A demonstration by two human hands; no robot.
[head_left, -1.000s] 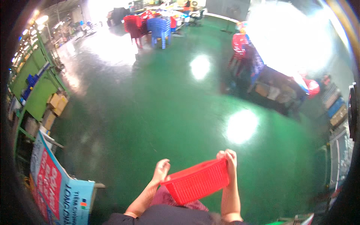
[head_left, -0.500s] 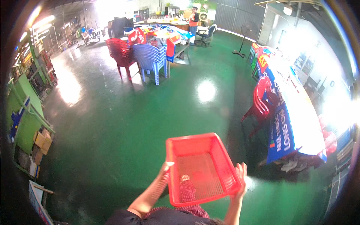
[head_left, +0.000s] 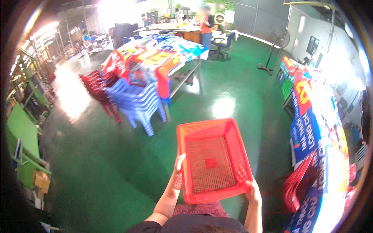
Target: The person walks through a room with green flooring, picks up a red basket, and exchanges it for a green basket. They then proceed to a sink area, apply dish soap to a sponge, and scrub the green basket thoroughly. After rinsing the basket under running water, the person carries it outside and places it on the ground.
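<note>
While both hands grip it, red mesh basket [head_left: 211, 163] sits empty.

Bare forearms, dark top

Both forearms are left uncovered, with no sleeves, gloves or jewellery seen at the left hand [head_left: 178, 171] or right hand [head_left: 253, 191]; a dark top and maroon garment are worn.

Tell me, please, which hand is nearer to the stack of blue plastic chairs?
Left. The left hand grips the red basket's edge facing the blue chairs; the right hand holds the opposite corner.

Red mesh basket [head_left: 211, 159], glossy green floor [head_left: 97, 171], blue stacked chairs [head_left: 136, 103]
</note>
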